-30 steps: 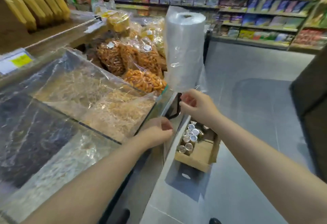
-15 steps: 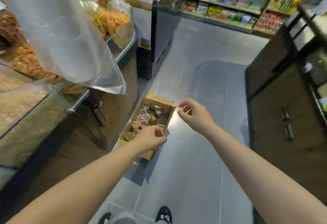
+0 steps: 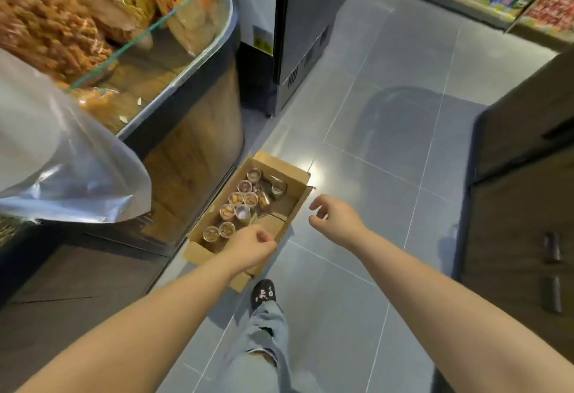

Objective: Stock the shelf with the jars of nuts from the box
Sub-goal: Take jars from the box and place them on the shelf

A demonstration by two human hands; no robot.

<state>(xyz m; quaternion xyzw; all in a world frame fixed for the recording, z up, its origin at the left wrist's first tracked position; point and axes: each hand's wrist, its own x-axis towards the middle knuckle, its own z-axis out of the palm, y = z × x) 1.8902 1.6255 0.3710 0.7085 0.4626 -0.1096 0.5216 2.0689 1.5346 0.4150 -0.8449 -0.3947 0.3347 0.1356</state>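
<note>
The box (image 3: 279,165) is an open cardboard tray standing on the grey tiled floor (image 3: 372,237). The jars of nuts (image 3: 235,198) are inside the box, grouped along its left wall from the near end to the far end. Most stand upright with their tops facing the camera. Two or three at the far end appear tipped (blur prevents a firm reading). The right half of the box shows bare cardboard.

The left hand (image 3: 251,245) is above the near end of the box. Its fingers are curled in against the thumb, and no object is visible in it. The right hand (image 3: 337,220) is just beyond the right wall of the box, clear of the cardboard. Its fingers are loosely bent, thumb and forefinger apart, and it holds nothing.

Left of the box stands a wood-fronted display counter (image 3: 198,156) with a glass top section holding bagged snacks. A clear plastic bag (image 3: 62,159) hangs further to the left. Beyond the far end of the box is a dark appliance (image 3: 304,35). A shoe (image 3: 264,294) is planted on the floor at the near end.
</note>
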